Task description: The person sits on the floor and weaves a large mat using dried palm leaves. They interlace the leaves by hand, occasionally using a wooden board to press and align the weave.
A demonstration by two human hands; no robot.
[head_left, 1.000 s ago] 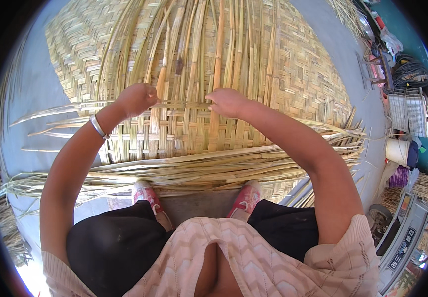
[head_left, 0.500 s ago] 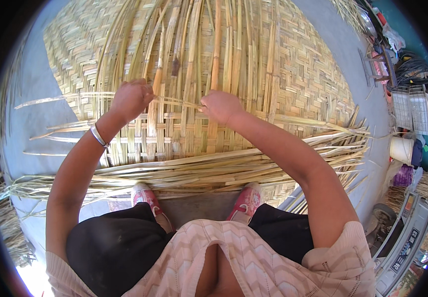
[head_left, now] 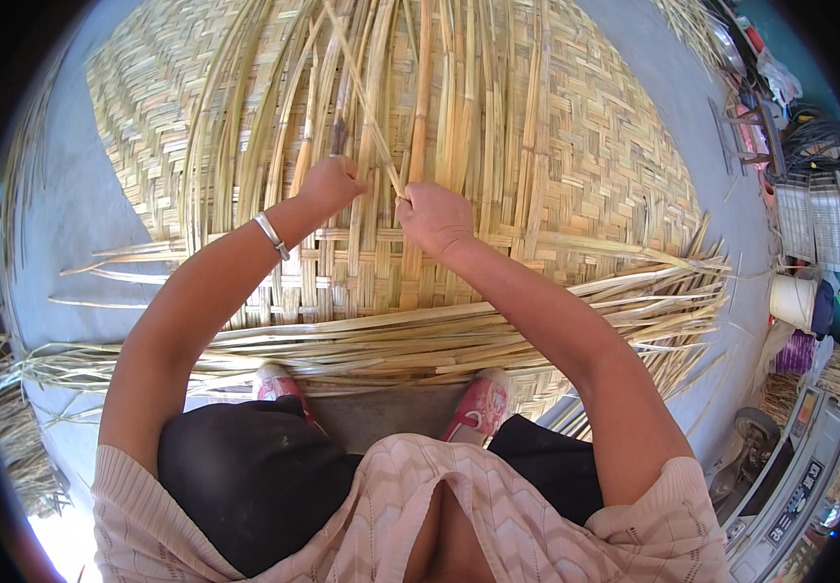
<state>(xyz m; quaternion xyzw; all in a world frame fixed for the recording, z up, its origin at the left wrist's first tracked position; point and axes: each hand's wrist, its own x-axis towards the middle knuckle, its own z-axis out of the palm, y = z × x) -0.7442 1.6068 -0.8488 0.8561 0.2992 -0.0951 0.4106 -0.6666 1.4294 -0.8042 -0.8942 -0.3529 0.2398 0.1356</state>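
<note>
Head view: the curled left hand (head_left: 334,186) has come inward, its hold unclear. The strip (head_left: 371,118), crosswise earlier, now slants up from the right hand (head_left: 436,219), which pinches it, over the mat (head_left: 614,165), apparently not woven in.

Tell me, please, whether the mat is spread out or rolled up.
Spread out where visible: the mat lies open on the floor, its weave showing on both sides of the long strips.

Left hand (head_left: 335,186) shifted rightward, nearer right hand (head_left: 436,216), strip (head_left: 371,117) swung from crosswise to slanting away
</note>
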